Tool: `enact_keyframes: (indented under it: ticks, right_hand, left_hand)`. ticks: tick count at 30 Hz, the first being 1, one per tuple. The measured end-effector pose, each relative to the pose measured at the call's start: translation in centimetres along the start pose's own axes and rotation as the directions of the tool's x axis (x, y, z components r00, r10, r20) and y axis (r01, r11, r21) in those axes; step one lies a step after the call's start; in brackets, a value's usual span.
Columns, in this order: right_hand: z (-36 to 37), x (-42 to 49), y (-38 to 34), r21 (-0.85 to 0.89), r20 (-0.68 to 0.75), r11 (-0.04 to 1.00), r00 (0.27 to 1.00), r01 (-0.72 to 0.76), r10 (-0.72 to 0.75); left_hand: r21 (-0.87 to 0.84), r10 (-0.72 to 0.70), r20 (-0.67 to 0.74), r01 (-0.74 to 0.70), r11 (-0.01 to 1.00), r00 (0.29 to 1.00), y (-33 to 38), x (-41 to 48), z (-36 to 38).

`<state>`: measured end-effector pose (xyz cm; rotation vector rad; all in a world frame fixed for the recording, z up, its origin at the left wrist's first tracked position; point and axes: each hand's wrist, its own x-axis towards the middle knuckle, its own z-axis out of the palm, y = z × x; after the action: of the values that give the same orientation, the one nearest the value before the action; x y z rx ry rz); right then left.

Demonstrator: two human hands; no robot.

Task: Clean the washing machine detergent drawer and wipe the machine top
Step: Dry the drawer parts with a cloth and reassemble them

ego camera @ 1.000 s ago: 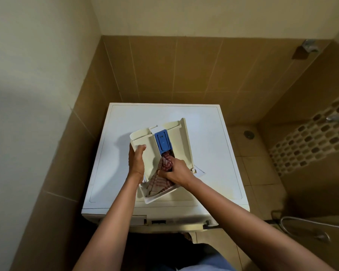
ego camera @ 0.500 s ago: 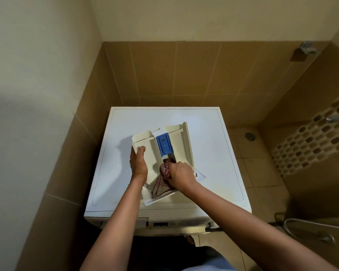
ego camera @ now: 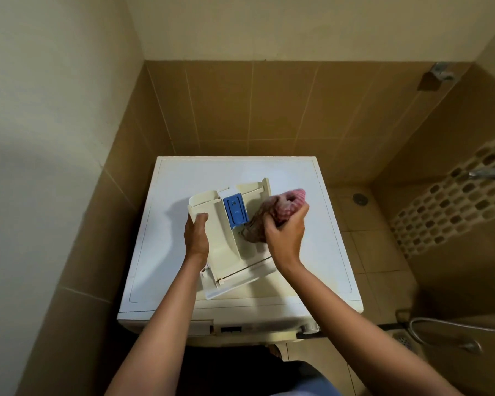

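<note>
We record one detergent drawer point(ego camera: 222, 252) on the machine top point(ego camera: 309, 247), roughly central and set at an angle, its front panel toward the near edge. One blue insert point(ego camera: 235, 208) sits in its middle compartment. We count two hands: the left hand point(ego camera: 196, 238) is clamped on the drawer's left wall, and the right hand point(ego camera: 283, 235) is clenched round one bunched pink-striped cloth point(ego camera: 282, 208) at the drawer's right side.

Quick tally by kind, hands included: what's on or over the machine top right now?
detergent drawer: 1
blue insert in the drawer: 1
cloth: 1
hands: 2, the left hand gripping the drawer and the right hand gripping the cloth
Total: 5
</note>
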<state>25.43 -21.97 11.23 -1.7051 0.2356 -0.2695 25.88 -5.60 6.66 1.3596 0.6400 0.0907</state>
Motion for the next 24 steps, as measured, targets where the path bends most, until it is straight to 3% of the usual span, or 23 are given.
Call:
enact_keyframes:
  ticks: [4, 7, 11, 17, 21, 24]
  right_hand:
    - [2.4, -0.7, 2.5, -0.210, 0.212, 0.914, 0.929, 0.348, -0.305]
    - [3.5, -0.6, 3.9, -0.223, 0.396, 0.861, 0.849, 0.458, -0.349]
    - [4.2, 0.2, 3.7, -0.189, 0.481, 0.879, 0.821, 0.438, -0.306]
    - [3.8, 0.0, 4.6, -0.138, 0.472, 0.904, 0.830, 0.404, -0.299]
    - [4.2, -1.2, 5.1, -0.190, 0.324, 0.965, 0.939, 0.183, -0.114]
    - [4.3, -0.2, 5.1, -0.169, 0.337, 0.976, 0.938, 0.140, -0.076]
  left_hand:
    - [0.016, -0.005, -0.023, 0.006, 1.000, 1.000, 0.0, 0.1, 0.0]
    - [0.037, 0.011, -0.042, -0.010, 0.999, 0.999, 0.5, -0.2, 0.2]
    - [0.007, 0.035, -0.086, -0.035, 0.999, 0.996, 0.0, -0.3, 0.0]
    - [0.036, 0.055, -0.079, -0.052, 0.998, 0.995, -0.4, 0.1, 0.0]
    - [0.033, 0.050, -0.078, -0.048, 0.998, 0.996, -0.6, 0.0, 0.1]
    - [0.021, 0.038, -0.071, -0.037, 0.999, 0.997, -0.6, 0.1, 0.0]
